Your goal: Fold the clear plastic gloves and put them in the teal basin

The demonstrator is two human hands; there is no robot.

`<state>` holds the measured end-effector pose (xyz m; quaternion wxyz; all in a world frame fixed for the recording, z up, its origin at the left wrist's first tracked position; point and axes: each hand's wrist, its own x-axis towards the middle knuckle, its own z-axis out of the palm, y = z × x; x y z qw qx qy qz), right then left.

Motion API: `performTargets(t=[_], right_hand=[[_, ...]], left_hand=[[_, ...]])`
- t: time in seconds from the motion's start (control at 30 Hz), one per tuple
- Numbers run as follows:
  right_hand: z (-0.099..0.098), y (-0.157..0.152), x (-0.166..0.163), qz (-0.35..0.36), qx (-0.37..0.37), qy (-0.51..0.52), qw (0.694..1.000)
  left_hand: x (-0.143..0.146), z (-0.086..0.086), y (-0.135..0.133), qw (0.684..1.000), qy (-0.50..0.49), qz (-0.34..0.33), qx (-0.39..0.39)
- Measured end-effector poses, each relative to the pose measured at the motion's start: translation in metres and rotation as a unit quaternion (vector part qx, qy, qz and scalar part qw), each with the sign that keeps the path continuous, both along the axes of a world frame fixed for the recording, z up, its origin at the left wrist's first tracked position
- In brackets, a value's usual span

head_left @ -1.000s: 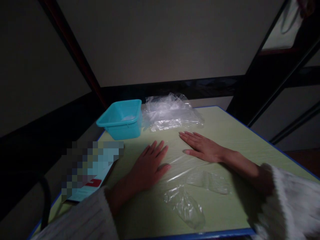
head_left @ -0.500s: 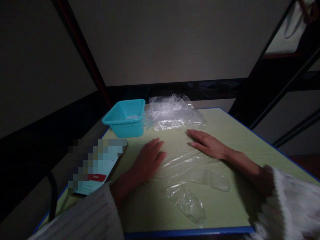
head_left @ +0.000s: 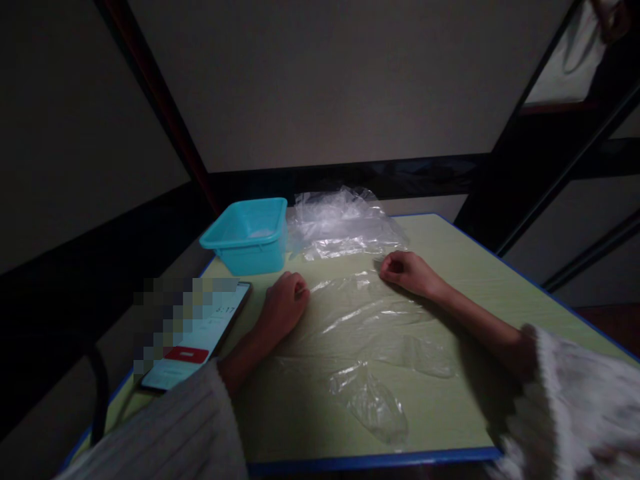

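Note:
A clear plastic bag (head_left: 360, 320) lies spread on the table, its two handle-like strips pointing towards me. At its far left corner, my left hand (head_left: 287, 303) is closed, fingers curled in a pinch on the film. My right hand (head_left: 410, 273) pinches the far right corner between thumb and fingertips. Between the hands the film's far edge looks taut and slightly creased. The bits of film inside the fingers are mostly hidden.
A turquoise plastic basket (head_left: 253, 257) stands at the table's back left, with something whitish inside. Beside it is a pile of clear plastic bags (head_left: 345, 227). A phone (head_left: 200, 347) with a lit screen lies left of my left arm. Blue edging (head_left: 375, 461) rims the pale green table.
Both hands were flat with fingers stretched out on the bag. Now their fingers have closed on its far corners, and creases across the film show more strongly.

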<state>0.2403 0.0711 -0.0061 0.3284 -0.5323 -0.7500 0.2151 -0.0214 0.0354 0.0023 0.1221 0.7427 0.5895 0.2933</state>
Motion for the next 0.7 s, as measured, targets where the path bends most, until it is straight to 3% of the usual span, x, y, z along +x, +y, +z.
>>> performTargets(t=[0.23,0.4,0.5,0.6,0.7], right_hand=[[0.019,-0.01,-0.001,-0.02,-0.012,0.069,0.997],[0.023,-0.016,-0.003,-0.018,-0.048,0.12,0.991],[0.022,-0.019,-0.005,-0.003,-0.115,0.179,0.977],[0.022,-0.021,-0.007,0.038,-0.207,0.253,0.944],[0.023,-0.023,-0.006,0.077,-0.253,0.282,0.922]], left_hand=[[0.003,0.016,-0.005,0.996,-0.084,0.035,-0.002],[0.003,0.022,-0.009,0.982,-0.173,0.047,-0.066],[0.004,0.024,-0.011,0.964,-0.238,0.037,-0.115],[0.004,0.025,-0.013,0.94,-0.305,0.018,-0.154],[0.002,0.024,-0.013,0.903,-0.381,-0.006,-0.2]])
